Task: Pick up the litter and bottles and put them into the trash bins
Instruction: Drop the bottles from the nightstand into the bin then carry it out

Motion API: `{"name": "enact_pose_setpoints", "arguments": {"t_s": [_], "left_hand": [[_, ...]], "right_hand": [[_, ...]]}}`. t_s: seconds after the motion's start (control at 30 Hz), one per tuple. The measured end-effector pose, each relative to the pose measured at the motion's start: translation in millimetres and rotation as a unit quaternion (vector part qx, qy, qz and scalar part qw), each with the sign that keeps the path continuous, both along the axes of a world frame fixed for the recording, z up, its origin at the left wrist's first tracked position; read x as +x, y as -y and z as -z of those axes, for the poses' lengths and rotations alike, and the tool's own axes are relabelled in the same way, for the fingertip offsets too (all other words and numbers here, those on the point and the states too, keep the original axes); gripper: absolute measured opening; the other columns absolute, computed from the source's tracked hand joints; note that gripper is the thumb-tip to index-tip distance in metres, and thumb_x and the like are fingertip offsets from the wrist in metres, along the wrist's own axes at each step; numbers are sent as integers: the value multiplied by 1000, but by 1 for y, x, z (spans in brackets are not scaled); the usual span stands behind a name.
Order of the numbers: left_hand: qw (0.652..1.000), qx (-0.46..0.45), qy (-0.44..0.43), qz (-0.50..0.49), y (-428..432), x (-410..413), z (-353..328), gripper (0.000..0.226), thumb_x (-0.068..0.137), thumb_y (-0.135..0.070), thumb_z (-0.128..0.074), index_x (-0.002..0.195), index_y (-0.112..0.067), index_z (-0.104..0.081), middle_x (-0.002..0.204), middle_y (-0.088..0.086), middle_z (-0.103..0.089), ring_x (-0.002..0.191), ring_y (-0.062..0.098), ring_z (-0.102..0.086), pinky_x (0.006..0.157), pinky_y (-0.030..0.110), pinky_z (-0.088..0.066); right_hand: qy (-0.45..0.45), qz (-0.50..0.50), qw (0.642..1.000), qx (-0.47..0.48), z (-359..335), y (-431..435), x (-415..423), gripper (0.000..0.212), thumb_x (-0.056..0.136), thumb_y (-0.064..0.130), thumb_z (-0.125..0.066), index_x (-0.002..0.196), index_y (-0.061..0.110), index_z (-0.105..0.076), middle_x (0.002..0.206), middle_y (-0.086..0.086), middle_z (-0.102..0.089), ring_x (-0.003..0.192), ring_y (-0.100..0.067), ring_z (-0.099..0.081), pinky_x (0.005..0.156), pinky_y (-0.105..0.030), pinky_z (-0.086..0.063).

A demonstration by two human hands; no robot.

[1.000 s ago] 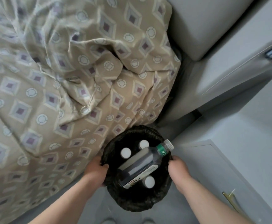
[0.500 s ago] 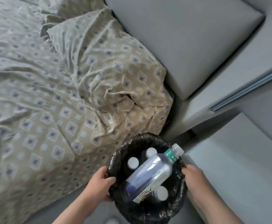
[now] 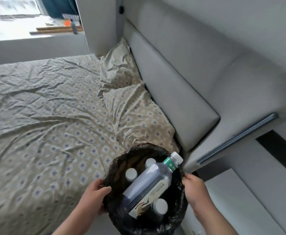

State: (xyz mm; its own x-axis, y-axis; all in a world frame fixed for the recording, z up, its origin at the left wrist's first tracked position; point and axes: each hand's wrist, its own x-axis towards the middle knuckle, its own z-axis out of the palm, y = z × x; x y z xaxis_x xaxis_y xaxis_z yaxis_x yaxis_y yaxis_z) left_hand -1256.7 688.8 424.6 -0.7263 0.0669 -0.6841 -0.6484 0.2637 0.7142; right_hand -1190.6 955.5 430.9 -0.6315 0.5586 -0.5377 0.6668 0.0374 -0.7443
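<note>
As both hands are gripping it from opposite sides, the round trash bin lined with a crinkled black plastic bag (image 3: 139, 147) is being held nearest the viewer. The left hand (image 3: 94, 197) is curling its fingers (image 3: 104, 189) over the left rim, and the right hand (image 3: 195, 190) is clenching its fingers (image 3: 187, 177) on the right rim.

Inside, a large clear plastic bottle with a green neck band and white cap (image 3: 149, 185) is lying slantwise. Its long axis is running from the lower left of the bin up to the right, and its cap is jutting over the rim just beside the right hand. That hand is therefore the nearer one, should the neck need pushing down. Three smaller white-capped bottles (image 3: 131, 173) are standing upright around the large one.

Beyond the bin, a bed with a rumpled beige patterned sheet (image 3: 37, 124) is stretching away to the left. Two matching pillows (image 3: 138, 119) are leaning against a grey padded headboard (image 3: 172, 82). A bright window sill (image 3: 20, 29) is showing farthest off.
</note>
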Motion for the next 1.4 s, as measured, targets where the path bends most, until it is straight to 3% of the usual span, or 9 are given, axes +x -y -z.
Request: {"name": "enact_pose_setpoints", "arguments": {"t_s": [0.17, 0.3, 0.47, 0.63, 0.8, 1.1, 1.2, 1.3, 1.4], "left_hand": [[996, 8, -58, -63, 44, 17, -79, 15, 90, -3, -53, 104, -5, -57, 91, 19, -61, 68, 26, -59, 44, 26, -45], [986, 53, -113, -108, 88, 28, -133, 12, 90, -1, -51, 99, -3, -58, 79, 13, -63, 59, 23, -60, 35, 23, -43], [966, 87, -154, -186, 161, 44, -175, 12, 87, 0, -52, 96, 0, -60, 75, 16, -63, 55, 23, -61, 38, 24, -44], [942, 95, -180, -268, 253, 61, -200, 8, 87, 3, -52, 90, -1, -59, 62, 13, -63, 50, 25, -59, 43, 26, -46], [911, 90, -222, -336, 340, 86, -228, 9, 86, 1, -51, 84, -4, -58, 55, 8, -60, 45, 20, -56, 42, 26, -45], [804, 30, -295, -515, 479, 158, -270, 13, 86, -2, -53, 93, -6, -63, 79, 17, -67, 71, 30, -62, 65, 37, -50], [760, 5, -300, -576, 508, 185, -276, 13, 86, -2, -53, 91, -7, -64, 73, 13, -67, 65, 27, -62, 58, 30, -50], [716, -25, -290, -634, 533, 213, -278, 10, 87, -3, -52, 88, -5, -62, 71, 13, -62, 62, 25, -58, 49, 26, -46], [662, -38, -263, -701, 551, 242, -274, 10, 86, -3, -53, 91, -1, -61, 70, 16, -59, 60, 25, -56, 49, 25, -44]], "right_hand": [[-62, -49, 996, 33, -78, 37, -8, 23, 90, 11, -53, 77, 7, -71, 74, -12, -73, 74, -29, -66, 69, -37, -50], [-105, -104, 988, 54, -130, 74, -17, 21, 89, 11, -55, 78, 6, -73, 74, -9, -74, 83, -32, -68, 75, -39, -52], [-131, -201, 968, 69, -182, 143, -31, 23, 91, 8, -53, 77, 6, -71, 78, -7, -74, 87, -27, -67, 81, -38, -50], [-135, -299, 943, 63, -224, 236, -57, 23, 90, 3, -52, 81, 6, -74, 80, -14, -74, 84, -29, -67, 69, -31, -47], [-147, -356, 923, -5, -253, 344, -77, 31, 89, 0, -50, 74, 9, -76, 80, -20, -74, 80, -37, -70, 79, -48, -55], [-197, -507, 832, -108, -287, 534, -93, 30, 91, -1, -47, 81, 8, -74, 69, -10, -75, 70, -29, -68, 70, -40, -54], [-190, -560, 795, -138, -284, 596, -99, 31, 92, -2, -47, 79, 8, -73, 64, -8, -74, 64, -25, -68, 62, -34, -54], [-173, -634, 737, -157, -278, 660, -99, 36, 91, 1, -49, 72, 14, -77, 68, -10, -75, 73, -30, -70, 76, -45, -57], [-169, -697, 672, -183, -272, 724, -94, 47, 88, -8, -50, 59, 18, -77, 63, -13, -72, 67, -32, -66, 72, -42, -54]]}}
